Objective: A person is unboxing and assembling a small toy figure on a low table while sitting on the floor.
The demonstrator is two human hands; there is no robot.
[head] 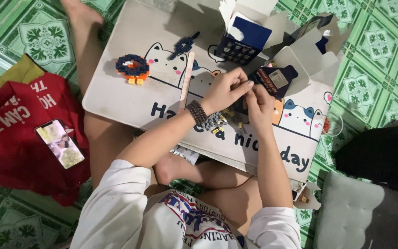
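Both my hands meet mid-table [130, 99]: left hand [225, 90] and right hand [260, 105] fingers pinched on one small brick piece [246, 90], loose bricks [217, 121] just below, blue-orange brick model [133, 68] well left.

Floor [38, 37] green patterned tile; lap table [130, 92] cream, cartoon cats; cloth [19, 152] red; brick model [133, 68] orange-navy.

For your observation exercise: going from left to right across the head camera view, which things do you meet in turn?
Red cloth → phone → orange and dark blue brick model → wooden stick → left hand → right hand → open cardboard box → black item on the floor.
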